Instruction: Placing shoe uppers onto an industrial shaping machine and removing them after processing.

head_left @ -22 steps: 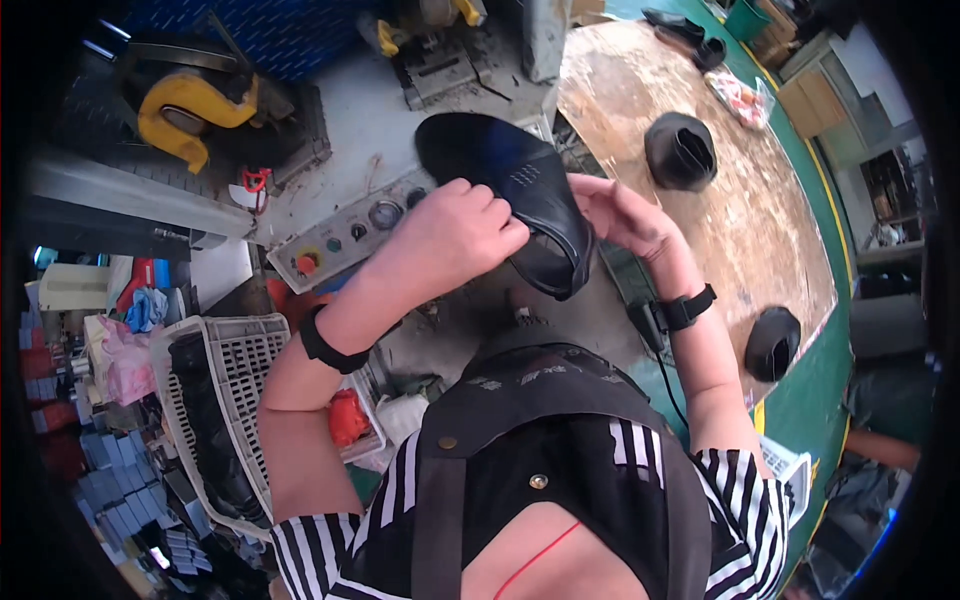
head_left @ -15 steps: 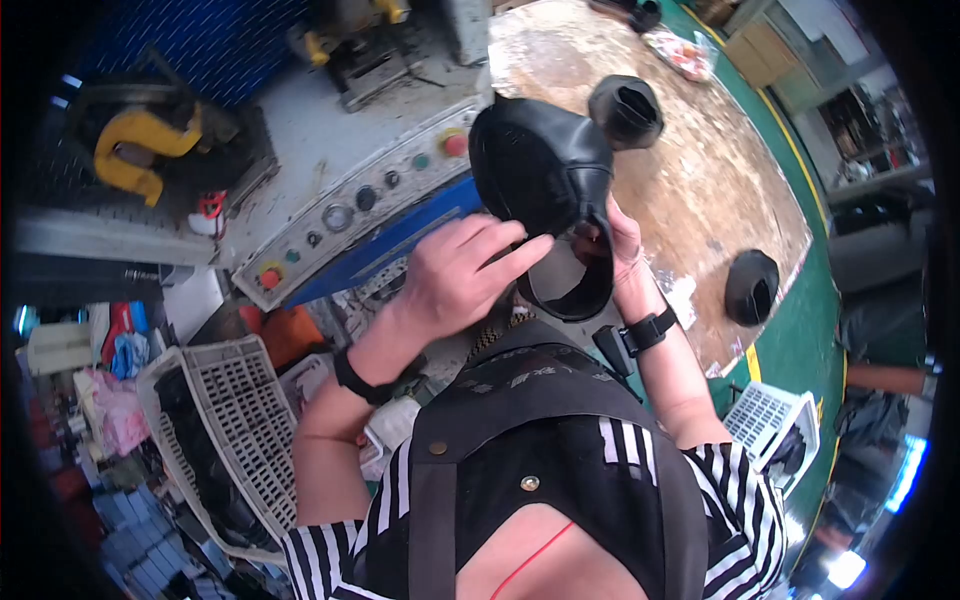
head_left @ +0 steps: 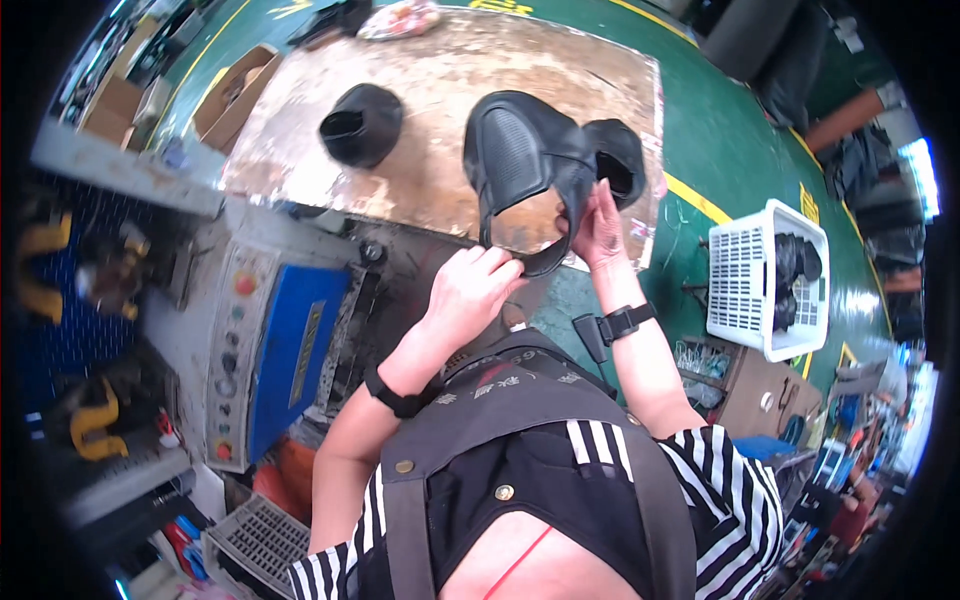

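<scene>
A black leather shoe upper (head_left: pixel 510 150) hangs over the near edge of the worn worktable, its toe pointing away from me and its heel loop toward me. My left hand (head_left: pixel 470 298) grips the loop at its near left side with closed fingers. On the right side of the loop, my right hand (head_left: pixel 602 235) holds the edge, thumb and fingers around it. Through the opening the tabletop shows. Another black upper (head_left: pixel 622 150) stands just beyond my right hand, partly hidden by the held one. A third upper (head_left: pixel 375 125) stands farther left on the table.
The wooden worktable (head_left: pixel 440 75) has a scuffed top with a plastic bag (head_left: pixel 400 18) at its far edge. At left is a machine with a button panel (head_left: pixel 232 350) and blue front. A white basket (head_left: pixel 740 285) of black pieces stands right, on the green floor.
My view and body have turned right, from the machine toward the table. The upper has come along, and my left hand has closed on its heel loop.
</scene>
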Action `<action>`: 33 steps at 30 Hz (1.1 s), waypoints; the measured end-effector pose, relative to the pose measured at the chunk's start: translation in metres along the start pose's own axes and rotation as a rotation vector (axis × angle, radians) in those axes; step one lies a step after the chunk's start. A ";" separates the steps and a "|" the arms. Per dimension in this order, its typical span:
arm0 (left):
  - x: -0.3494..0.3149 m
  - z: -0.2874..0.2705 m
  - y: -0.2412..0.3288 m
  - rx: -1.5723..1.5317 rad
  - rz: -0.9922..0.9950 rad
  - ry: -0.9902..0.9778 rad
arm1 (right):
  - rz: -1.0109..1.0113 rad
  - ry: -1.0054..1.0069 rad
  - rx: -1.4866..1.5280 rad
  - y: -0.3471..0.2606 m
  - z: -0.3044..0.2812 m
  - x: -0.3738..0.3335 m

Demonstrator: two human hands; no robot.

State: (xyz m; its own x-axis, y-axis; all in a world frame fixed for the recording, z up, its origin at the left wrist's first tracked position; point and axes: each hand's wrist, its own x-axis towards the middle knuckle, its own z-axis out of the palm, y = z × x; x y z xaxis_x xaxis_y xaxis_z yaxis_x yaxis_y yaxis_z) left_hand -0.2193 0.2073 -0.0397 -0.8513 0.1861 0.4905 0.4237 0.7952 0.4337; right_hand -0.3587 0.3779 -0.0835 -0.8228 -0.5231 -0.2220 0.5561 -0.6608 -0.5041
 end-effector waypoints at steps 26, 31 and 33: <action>-0.100 0.040 -0.032 0.003 -0.751 0.037 | -0.288 0.306 -1.917 -0.121 -0.210 0.129; -0.293 -0.078 0.034 0.210 -1.181 0.580 | -0.180 0.073 -2.089 -0.143 -0.200 0.158; -0.345 -0.144 0.074 0.370 -1.297 0.712 | -0.553 0.214 -2.153 -0.146 -0.198 0.144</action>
State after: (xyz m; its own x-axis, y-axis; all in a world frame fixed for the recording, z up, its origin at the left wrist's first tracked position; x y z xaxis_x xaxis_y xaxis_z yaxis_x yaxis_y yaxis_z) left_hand 0.1501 0.1191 -0.0677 -0.1961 -0.9533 0.2297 -0.6653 0.3014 0.6831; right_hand -0.5819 0.5059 -0.2073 -0.8845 -0.4025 0.2359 -0.4650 0.8022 -0.3745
